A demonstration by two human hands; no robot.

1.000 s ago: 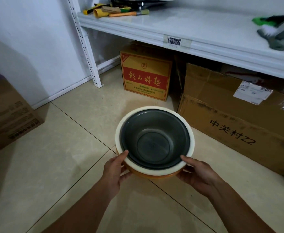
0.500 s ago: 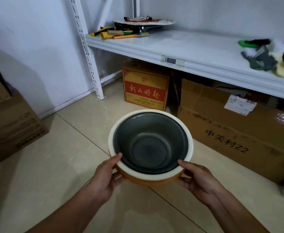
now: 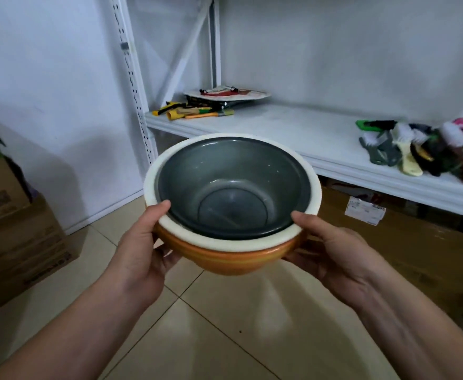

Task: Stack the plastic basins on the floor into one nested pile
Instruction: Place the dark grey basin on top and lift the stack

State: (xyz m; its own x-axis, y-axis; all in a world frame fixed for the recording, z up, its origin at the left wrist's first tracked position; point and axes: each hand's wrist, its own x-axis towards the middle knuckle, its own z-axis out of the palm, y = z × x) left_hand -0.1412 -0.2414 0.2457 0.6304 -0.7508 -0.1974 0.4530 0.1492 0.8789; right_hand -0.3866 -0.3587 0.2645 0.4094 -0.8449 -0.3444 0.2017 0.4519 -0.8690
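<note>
Three plastic basins sit nested in one pile, held in the air in front of me. The grey basin [image 3: 233, 185] lies innermost, inside a white basin [image 3: 311, 171] of which only the rim shows. An orange basin [image 3: 230, 259] carries both from below. My left hand [image 3: 142, 256] grips the pile's left side, thumb over the white rim. My right hand [image 3: 334, 256] grips the right side the same way, fingers under the orange basin. The pile hovers well above the tiled floor, level with the shelf's front edge.
A white metal shelf [image 3: 293, 133] runs behind the pile, with small tools [image 3: 194, 112] at its left end and brushes [image 3: 422, 149] at its right. Cardboard boxes stand under the shelf [image 3: 416, 256] and at the left wall [image 3: 14, 242]. Beige floor tiles [image 3: 211, 338] lie below.
Both hands have lifted the nested pile up from near the floor to shelf height, and my view has tilted upward. The grip on the pile is unchanged.
</note>
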